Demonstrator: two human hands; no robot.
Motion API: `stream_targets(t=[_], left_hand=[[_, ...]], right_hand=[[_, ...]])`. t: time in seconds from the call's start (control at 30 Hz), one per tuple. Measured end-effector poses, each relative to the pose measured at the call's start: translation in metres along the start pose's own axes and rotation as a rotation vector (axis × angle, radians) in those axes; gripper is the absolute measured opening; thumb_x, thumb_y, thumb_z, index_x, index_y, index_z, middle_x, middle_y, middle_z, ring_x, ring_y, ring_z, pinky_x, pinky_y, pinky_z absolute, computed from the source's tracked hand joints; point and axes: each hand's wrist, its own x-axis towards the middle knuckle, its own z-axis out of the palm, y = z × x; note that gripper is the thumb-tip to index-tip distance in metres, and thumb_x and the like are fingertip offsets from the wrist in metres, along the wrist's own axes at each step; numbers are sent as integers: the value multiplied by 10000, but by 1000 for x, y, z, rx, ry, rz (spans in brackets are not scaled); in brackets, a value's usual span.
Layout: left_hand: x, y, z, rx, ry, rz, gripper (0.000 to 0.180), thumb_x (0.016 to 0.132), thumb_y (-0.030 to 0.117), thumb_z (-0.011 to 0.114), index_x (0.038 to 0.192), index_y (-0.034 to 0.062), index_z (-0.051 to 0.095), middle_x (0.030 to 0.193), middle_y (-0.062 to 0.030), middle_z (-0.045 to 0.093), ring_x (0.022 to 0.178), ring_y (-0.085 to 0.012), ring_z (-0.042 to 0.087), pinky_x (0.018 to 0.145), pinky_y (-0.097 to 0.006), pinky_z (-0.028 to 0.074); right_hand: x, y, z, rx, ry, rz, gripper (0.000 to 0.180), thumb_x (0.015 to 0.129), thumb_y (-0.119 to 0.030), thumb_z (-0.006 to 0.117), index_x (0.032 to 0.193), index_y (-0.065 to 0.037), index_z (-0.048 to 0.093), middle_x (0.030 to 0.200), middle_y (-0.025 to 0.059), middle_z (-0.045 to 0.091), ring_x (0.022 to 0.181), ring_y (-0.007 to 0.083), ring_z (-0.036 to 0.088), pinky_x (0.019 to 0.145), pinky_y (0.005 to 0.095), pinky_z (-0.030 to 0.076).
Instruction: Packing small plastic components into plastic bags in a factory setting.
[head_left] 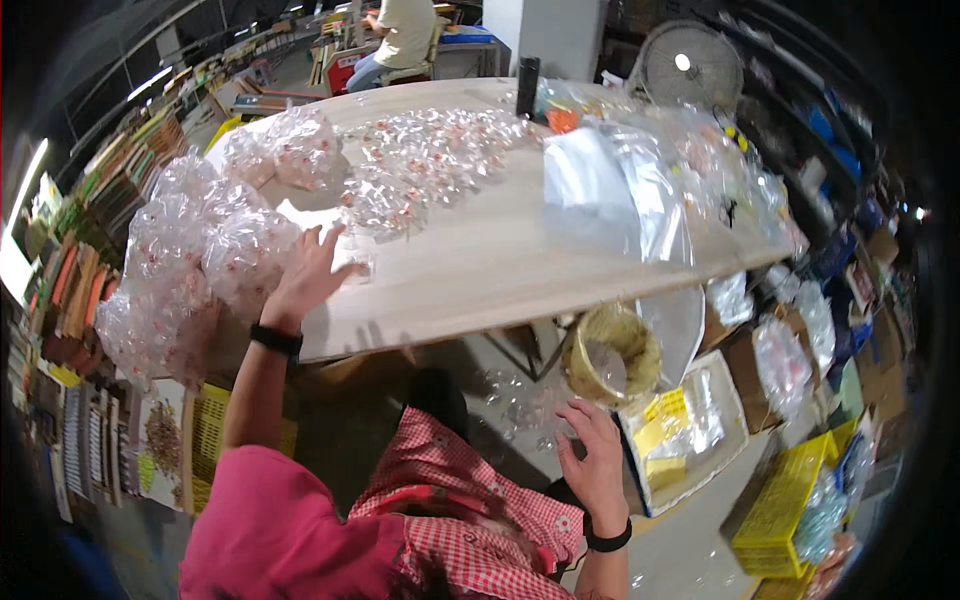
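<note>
Maybe for easy reach, small clear plastic packets with red bits point(430, 150) lie loose toward the pale wooden desk point(480, 245)'s far edge; left hand point(308, 275) spreads wide near them, right hand point(594, 455) wide, off the near edge.

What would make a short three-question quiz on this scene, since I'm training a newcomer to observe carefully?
1. True or false: the left hand is over the table, while the right hand is off it.

2. Choose one: what colour is the crate at the picture's lower right?
A) red
B) yellow
C) blue

3. Fill in the gap: the big, bulging clear bags are heaped at the table's ____ end, as the person sees it.

Key: 1. True. 2. B. 3. Left.
</note>
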Motion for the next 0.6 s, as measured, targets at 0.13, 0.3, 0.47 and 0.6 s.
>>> stream_targets(t=[0.13, 0.3, 0.47, 0.6], left_hand=[[-23, -9, -24, -223, 24, 198, 573, 842, 268, 681, 1335, 81, 456, 1339, -251, 445, 1268, -413, 404, 1034, -462, 371], [-56, -43, -64, -452, 105, 178, 455, 808, 160, 681, 1235, 80, 546, 1269, -201, 523, 1173, -407, 491, 985, -451, 421], [-175, -74, -9, -901, -505, 183, 353, 799, 107, 639, 1151, 81, 625, 1084, -162, 653, 981, -350, 621, 871, -391, 503], [-322, -78, 78, -855, -719, -392, 355, 872, 185, 582, 1213, 98, 620, 1120, -142, 662, 1004, -312, 638, 893, -395, 494]], right_hand=[[78, -56, -11, -70, -35, -205, 313, 788, -74, 668, 1099, -94, 630, 1186, 122, 585, 1074, 331, 556, 903, 416, 435], [173, -92, 14, -143, -79, -337, 325, 784, -90, 682, 1106, -92, 641, 1191, 131, 596, 1095, 336, 554, 939, 418, 428], [246, -68, 70, -76, -163, -365, 336, 797, -87, 666, 1131, -80, 625, 1201, 139, 592, 1109, 353, 554, 936, 415, 442], [299, -32, 102, -3, -167, -371, 407, 790, -88, 662, 1189, -84, 586, 1225, 148, 576, 1144, 357, 536, 966, 417, 428]])
